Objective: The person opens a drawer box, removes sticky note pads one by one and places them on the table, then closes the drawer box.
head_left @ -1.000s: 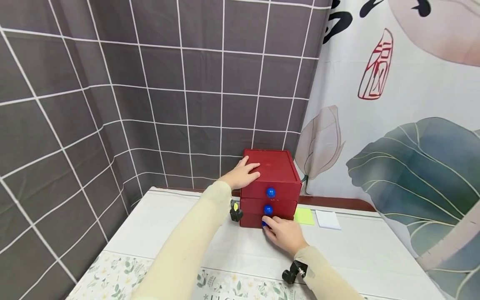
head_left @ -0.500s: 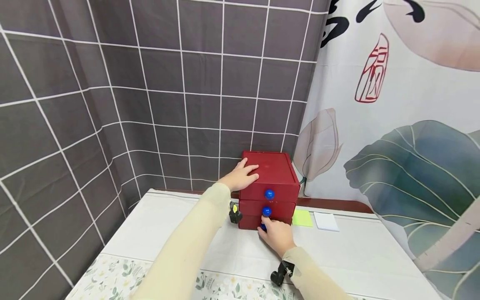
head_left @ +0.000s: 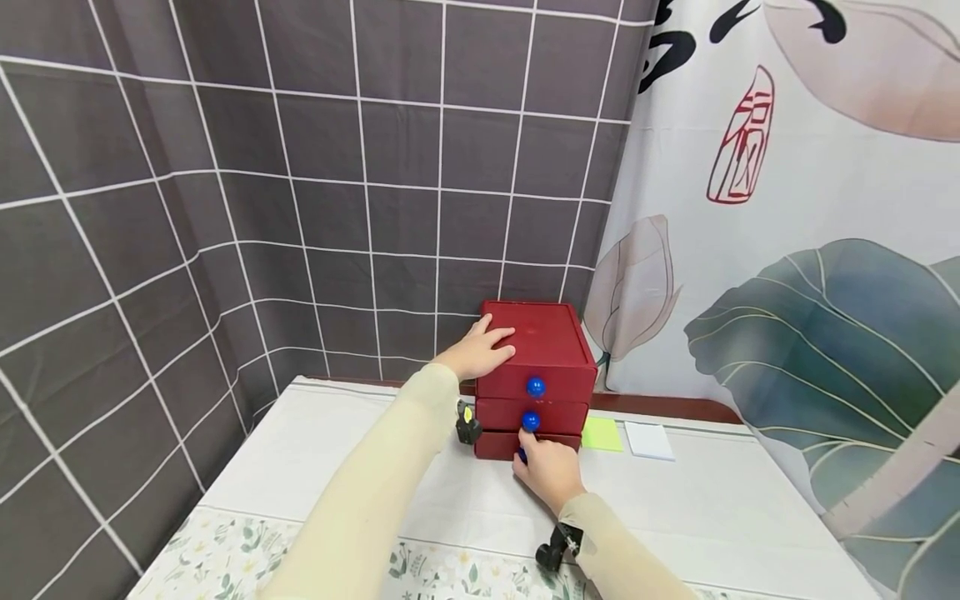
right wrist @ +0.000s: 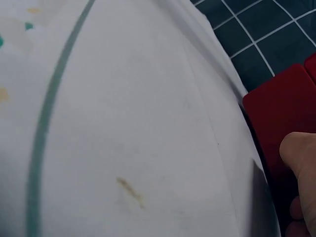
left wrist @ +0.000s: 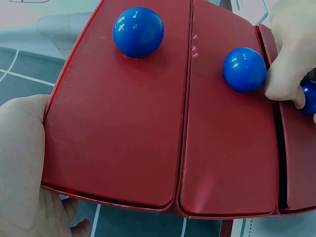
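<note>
A red cabinet (head_left: 534, 337) with three stacked drawers stands at the back of the table. Each drawer front bears a round blue knob, such as the top knob (head_left: 536, 387) and the middle knob (head_left: 531, 421). My left hand (head_left: 476, 353) rests on the cabinet's top left edge, fingers spread. Low at the front, my right hand (head_left: 551, 473) pinches the bottom knob (left wrist: 310, 98), mostly hidden by the fingers. The bottom drawer (left wrist: 300, 153) sits slightly out, with a dark gap along its upper edge in the left wrist view.
Right of the cabinet lie a yellow-green sticky pad (head_left: 602, 434) and a white pad (head_left: 649, 441). A white cloth (head_left: 360, 458) with a floral front strip covers the table. Dark checked curtain (head_left: 390, 217) hangs close behind.
My right hand has shifted its fingers around the bottom knob and moved slightly toward me. The bottom drawer has come out a little. My left hand stays on the cabinet.
</note>
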Demonstrator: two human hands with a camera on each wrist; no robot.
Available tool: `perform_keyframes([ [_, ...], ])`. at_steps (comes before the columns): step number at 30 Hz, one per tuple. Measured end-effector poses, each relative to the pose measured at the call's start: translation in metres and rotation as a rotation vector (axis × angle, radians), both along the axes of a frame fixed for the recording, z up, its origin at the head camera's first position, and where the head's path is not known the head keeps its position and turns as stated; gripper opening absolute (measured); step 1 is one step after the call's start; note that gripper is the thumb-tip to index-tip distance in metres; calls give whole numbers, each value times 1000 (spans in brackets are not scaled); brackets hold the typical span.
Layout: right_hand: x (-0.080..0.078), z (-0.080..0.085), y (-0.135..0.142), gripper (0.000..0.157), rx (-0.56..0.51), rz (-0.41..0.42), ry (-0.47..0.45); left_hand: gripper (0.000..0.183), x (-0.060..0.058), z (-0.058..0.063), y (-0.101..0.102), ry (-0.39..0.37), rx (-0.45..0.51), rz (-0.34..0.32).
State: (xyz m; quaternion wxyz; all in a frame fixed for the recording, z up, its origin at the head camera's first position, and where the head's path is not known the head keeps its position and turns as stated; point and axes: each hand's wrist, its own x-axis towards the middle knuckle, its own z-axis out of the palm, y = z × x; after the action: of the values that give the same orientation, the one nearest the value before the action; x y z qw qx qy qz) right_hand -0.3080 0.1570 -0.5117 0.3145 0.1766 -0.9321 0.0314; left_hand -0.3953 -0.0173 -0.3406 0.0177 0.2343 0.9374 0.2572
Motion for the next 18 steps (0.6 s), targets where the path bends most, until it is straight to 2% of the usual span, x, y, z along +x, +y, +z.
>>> perform_keyframes([
  [9, 11, -7, 0, 27, -9, 31, 44, 54, 6, 4, -1, 7, -6, -7],
  [18, 28, -4, -1, 27, -37, 22, -19, 55, 5, 6, -1, 8, -5, -15],
])
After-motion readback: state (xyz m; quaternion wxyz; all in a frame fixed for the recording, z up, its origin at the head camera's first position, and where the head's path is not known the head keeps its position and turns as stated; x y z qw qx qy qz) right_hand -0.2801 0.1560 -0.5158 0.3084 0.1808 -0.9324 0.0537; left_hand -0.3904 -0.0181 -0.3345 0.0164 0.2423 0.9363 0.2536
